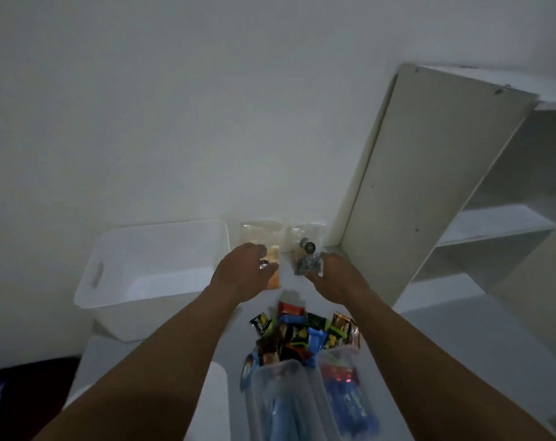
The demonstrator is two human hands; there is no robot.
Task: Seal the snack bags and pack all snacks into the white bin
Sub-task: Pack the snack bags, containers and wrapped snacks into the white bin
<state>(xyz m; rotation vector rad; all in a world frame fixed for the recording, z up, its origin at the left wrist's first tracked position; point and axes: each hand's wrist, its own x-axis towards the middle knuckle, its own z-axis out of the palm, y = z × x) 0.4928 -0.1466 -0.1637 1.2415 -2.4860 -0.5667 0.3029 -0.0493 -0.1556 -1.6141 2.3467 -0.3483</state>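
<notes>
Snack bags [261, 237] blurred, left hand [241, 275] and right hand [334, 276] fingers [312, 275] pinching unidentifiable shiny bits [306, 261]

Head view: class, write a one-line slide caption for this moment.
Left hand and right hand, each holding small metal pieces, reach toward two clear snack bags beside the white bin.

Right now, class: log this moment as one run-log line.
stage: sealing | left hand: at yellow snack bag, grip unclear | right hand: pinches metal clip | wrapped snacks: outside white bin
</notes>
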